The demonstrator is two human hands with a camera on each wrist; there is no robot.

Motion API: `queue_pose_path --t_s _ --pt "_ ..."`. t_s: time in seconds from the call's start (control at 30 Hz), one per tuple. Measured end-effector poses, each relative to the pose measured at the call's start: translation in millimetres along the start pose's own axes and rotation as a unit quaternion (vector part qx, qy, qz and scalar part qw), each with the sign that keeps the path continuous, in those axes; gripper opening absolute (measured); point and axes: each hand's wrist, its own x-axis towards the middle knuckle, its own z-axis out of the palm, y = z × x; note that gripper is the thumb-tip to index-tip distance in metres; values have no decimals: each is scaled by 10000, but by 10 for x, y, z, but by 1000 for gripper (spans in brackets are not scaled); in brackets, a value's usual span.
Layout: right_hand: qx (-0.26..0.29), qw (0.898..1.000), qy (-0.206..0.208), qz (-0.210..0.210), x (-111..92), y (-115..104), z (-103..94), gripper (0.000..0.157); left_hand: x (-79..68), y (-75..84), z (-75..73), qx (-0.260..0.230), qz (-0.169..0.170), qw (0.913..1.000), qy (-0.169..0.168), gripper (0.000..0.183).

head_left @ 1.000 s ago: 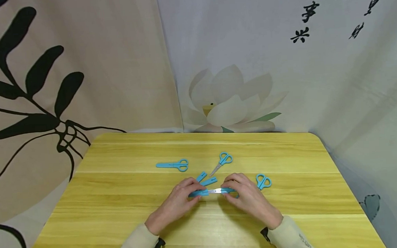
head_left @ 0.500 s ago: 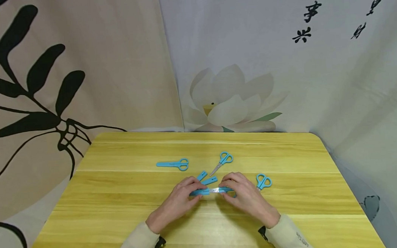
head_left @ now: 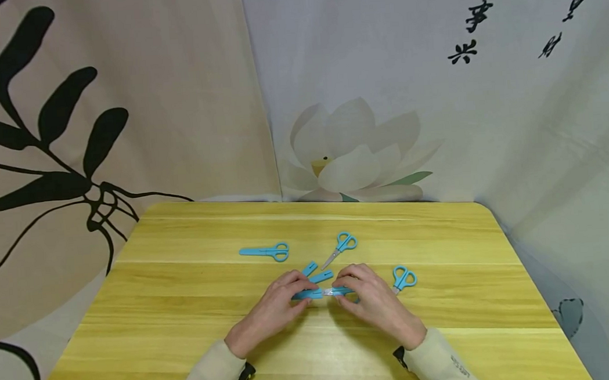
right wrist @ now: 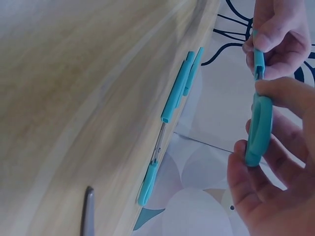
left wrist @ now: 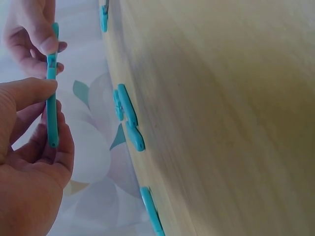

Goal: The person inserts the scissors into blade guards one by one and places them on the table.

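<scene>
My left hand [head_left: 275,305] pinches a blue scissors cover [head_left: 311,294] between thumb and fingers. In my right hand [head_left: 379,304] are scissors with blue handles [head_left: 342,290], held by the handle end. Their blade goes into the cover's open end, with a short stretch of metal showing between the two blue parts. Both are held above the table, as the left wrist view shows with the cover [left wrist: 52,113]. The right wrist view shows the handle loops [right wrist: 259,130] pinched between thumb and fingertips.
Covered scissors [head_left: 264,251] lie at the back left of the wooden table [head_left: 182,238]. Bare scissors [head_left: 344,243] lie behind the hands, and other scissors [head_left: 404,278] lie to the right. Two loose blue covers [head_left: 321,277] rest just beyond the left hand. Printed curtains hang behind.
My right hand has moved slightly left, bringing the scissors deeper into the cover. Less blade shows between handle and cover. The left hand has barely moved.
</scene>
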Motion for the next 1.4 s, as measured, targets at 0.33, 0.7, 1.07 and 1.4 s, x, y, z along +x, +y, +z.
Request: queue_pose_path --t_s 0.33,0.7,1.07,1.4 --pt "26 10000 21 -81 13 -6 29 22 -7 -1 -1 -27 -47 10000 -32 23" --pt "80 9999 11 -139 17 -9 42 26 -4 -11 -1 10 80 10000 46 22" --pt "68 9997 45 -209 43 -28 62 25 15 -26 -1 189 302 9993 137 22" --pt "87 9999 -29 -97 63 -36 54 26 43 -11 6 41 177 9998 127 19"
